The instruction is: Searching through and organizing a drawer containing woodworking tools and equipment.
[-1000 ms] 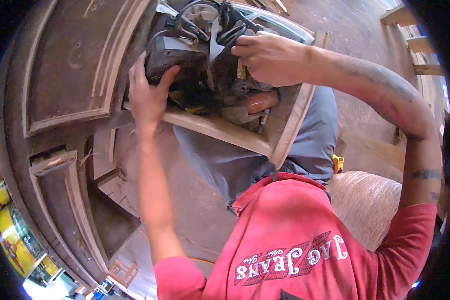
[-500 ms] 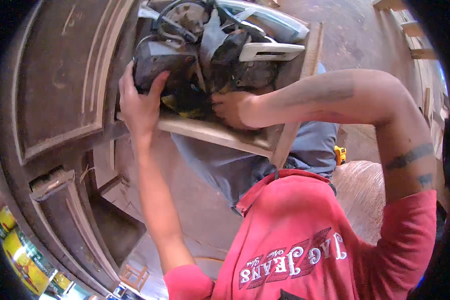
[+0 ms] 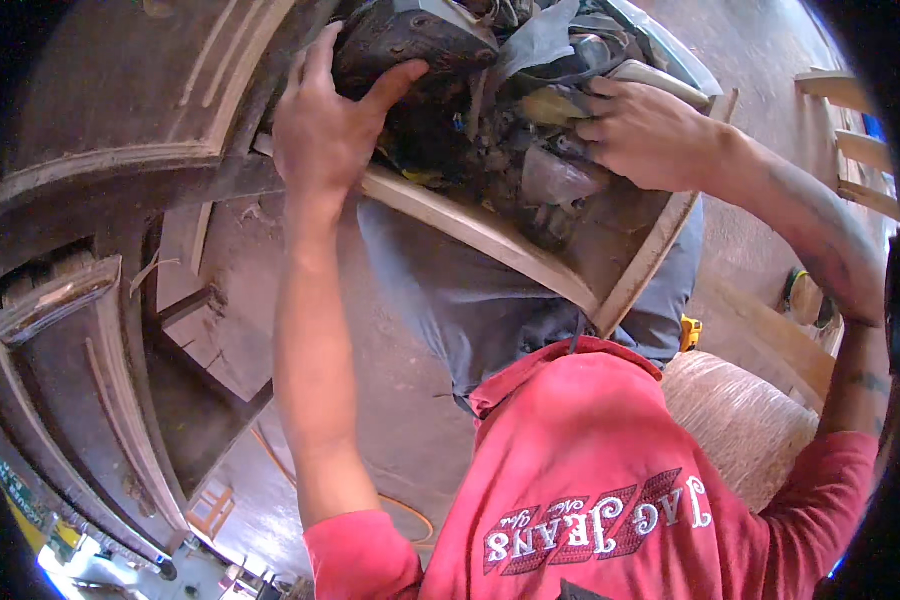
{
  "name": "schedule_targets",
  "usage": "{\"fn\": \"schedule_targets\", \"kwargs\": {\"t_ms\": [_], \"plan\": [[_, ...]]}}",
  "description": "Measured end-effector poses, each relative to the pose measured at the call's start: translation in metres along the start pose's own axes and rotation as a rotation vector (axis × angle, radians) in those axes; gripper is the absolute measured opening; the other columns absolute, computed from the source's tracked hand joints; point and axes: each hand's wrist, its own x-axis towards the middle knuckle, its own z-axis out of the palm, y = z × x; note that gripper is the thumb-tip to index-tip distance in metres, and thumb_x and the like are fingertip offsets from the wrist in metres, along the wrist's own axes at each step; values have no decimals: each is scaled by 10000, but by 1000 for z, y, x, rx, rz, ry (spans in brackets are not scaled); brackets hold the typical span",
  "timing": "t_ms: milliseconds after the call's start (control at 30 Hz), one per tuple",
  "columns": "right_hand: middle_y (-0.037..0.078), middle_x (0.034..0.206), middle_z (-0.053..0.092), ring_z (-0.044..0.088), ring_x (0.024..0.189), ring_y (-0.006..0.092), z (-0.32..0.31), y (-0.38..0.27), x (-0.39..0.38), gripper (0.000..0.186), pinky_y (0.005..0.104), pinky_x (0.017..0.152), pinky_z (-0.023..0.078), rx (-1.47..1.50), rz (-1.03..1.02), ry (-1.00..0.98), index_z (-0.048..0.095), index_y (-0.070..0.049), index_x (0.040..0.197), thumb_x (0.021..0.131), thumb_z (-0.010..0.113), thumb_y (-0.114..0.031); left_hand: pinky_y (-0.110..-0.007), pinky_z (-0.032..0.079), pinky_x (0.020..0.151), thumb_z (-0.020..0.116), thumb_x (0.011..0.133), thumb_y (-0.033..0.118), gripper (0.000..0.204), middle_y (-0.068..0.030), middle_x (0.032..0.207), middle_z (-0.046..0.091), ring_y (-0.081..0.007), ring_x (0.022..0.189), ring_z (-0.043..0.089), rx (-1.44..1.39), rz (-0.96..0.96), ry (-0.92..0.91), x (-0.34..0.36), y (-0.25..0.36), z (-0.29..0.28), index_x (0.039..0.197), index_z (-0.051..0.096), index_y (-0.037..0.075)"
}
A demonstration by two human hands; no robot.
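Observation:
A wooden drawer (image 3: pixel 480 232), full of dusty odds and ends, rests over my lap. At its far left side my left hand (image 3: pixel 325 130) grips a dark, box-shaped object (image 3: pixel 410 45), thumb on the near face and fingers round the left side. The box is tilted, and its far part runs out of view. My right hand (image 3: pixel 645 135) is over the drawer's right half, its fingers curled on a yellowish flat piece (image 3: pixel 555 105). A crumpled clear plastic bag (image 3: pixel 560 178) lies just below those fingers. Small dark scraps cover the drawer bottom, too jumbled to name.
Dark panelled wood (image 3: pixel 100 90) stands close on the left, with a loose framed panel (image 3: pixel 80 350) below it. On my right are a plastic-wrapped roll (image 3: pixel 740 425) and a yellow tool (image 3: pixel 690 333). An orange cord (image 3: pixel 410 510) crosses the floor.
My right hand has moved from the drawer's near middle toward its far right, onto the yellowish piece. My left hand has shifted the dark box away, uncovering more scraps.

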Motion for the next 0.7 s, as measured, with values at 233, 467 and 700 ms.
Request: {"fn": "schedule_targets", "kwargs": {"t_ms": [233, 467, 700], "plan": [[41, 1359, 566, 513, 1229, 209, 40, -42, 87, 369, 425, 1095, 328, 80, -91, 161, 678, -155, 1124, 790, 646, -308, -455, 490, 944, 768, 696, 640, 890, -211, 1251, 625, -385, 1123, 620, 43, -23, -29, 3, 14, 1, 1332, 559, 52], [40, 1184, 603, 501, 1209, 236, 21, -16, 54, 455, 445, 1062, 349, 114, -136, 299, 649, -174, 1124, 714, 699, -365, -462, 504, 918, 770, 687, 653, 916, -205, 1217, 635, -394, 1096, 628, 92, 6, 15, 4, 13, 2, 1337, 551, 46], [67, 1114, 627, 519, 1081, 252, -13, 12, 6, 394, 392, 971, 382, 256, 5, 420, 646, -109, 1045, 688, 703, -267, -481, 546, 789, 758, 700, 654, 784, -230, 1122, 645, -396, 983, 663, 235, -56, 147, -11, 30, 1, 1129, 608, 16]]}}
